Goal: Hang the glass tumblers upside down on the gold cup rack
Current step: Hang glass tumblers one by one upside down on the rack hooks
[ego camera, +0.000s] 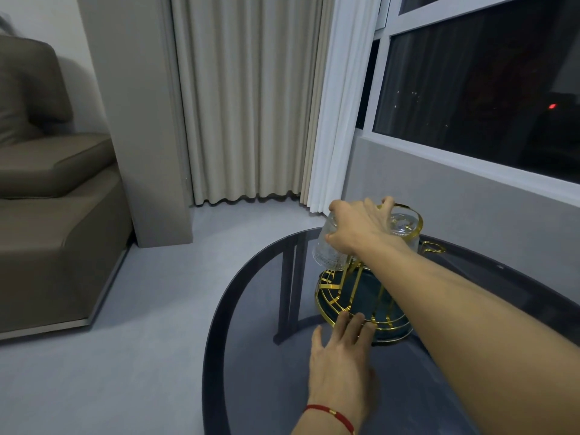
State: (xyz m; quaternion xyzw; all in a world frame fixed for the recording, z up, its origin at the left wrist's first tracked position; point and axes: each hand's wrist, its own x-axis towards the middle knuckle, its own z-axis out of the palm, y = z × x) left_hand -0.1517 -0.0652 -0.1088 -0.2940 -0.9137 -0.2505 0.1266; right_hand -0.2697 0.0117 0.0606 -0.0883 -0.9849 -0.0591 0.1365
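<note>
The gold cup rack stands on a dark glass table, with a round wire base over a teal tray and thin gold prongs rising from it. My right hand grips a ribbed glass tumbler upside down over a prong on the rack's left side. A second tumbler hangs upside down on the far right, just behind my fingers. My left hand lies flat on the table, fingers spread, with the fingertips touching the rack's near rim. A red string bracelet sits on that wrist.
The oval table's edge curves close on the left, above grey floor. A brown sofa fills the far left. Beige and white curtains hang behind, and a low wall with a dark window runs along the right.
</note>
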